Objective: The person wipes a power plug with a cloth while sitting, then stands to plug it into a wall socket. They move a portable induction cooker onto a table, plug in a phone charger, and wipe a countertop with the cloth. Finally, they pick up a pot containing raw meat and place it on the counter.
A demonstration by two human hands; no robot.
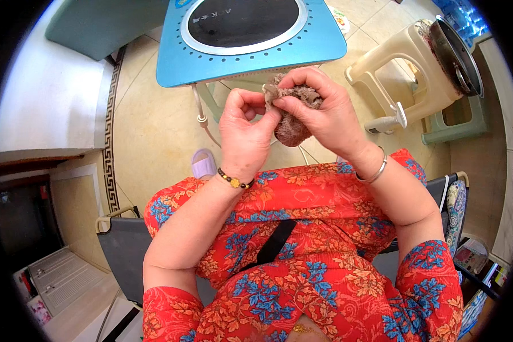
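Both hands are raised above the lap, in front of a blue panel [248,64] with a dark oval centre. A bunched piece of fuzzy brown fabric [294,128] hangs from my right hand [329,107], whose thumb and fingers pinch its upper part. My left hand [250,124] meets it at the left edge, thumb against the cloth near a small pale bit; its fingers are curled. Whether the left fingertips grip anything is hard to tell. The fabric's far side is hidden by the right fingers.
A cream plastic stool [380,55] at the right bears a dark pan [455,55]. A white-handled object [384,124] is at its near leg. A green stool [453,132] stands beside it. A lilac slipper [203,163] is on the tiled floor. A white wall unit is at the left.
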